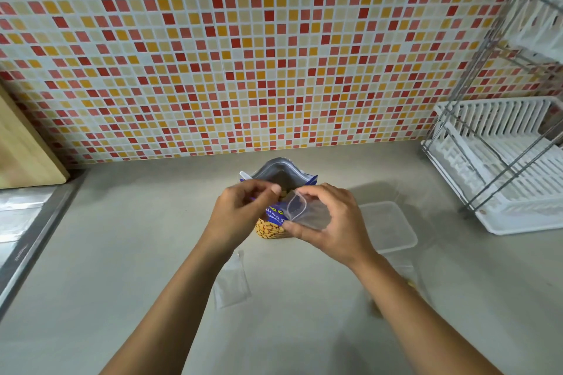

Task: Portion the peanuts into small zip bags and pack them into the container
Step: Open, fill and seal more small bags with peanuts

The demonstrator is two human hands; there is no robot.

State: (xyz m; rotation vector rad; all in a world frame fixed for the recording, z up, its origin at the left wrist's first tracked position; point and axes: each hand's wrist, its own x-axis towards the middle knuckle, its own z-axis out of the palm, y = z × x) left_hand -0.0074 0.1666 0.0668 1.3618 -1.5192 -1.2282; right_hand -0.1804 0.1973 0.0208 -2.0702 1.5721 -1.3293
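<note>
Filling step, likely; bag [305, 211] held open in right grip [332, 222]; peanuts [283, 194] pinched in left grip [240, 211], just beside its mouth; pack [284, 174] behind both grips; tub [387, 226] to their right; next: drop in, zip shut.

Head-worn wide-angle view, facing forward and down.
Lens sits above the counter [122, 253], close over both forearms, which run up from the bottom edge. Left hand [240, 210] and right hand [332, 222] meet mid-frame at the peanut bag [269, 224]. Tiled wall [274, 55] fills the upper half. Dish rack [502, 167] at right edge, wooden board [24, 146] at left.
</note>
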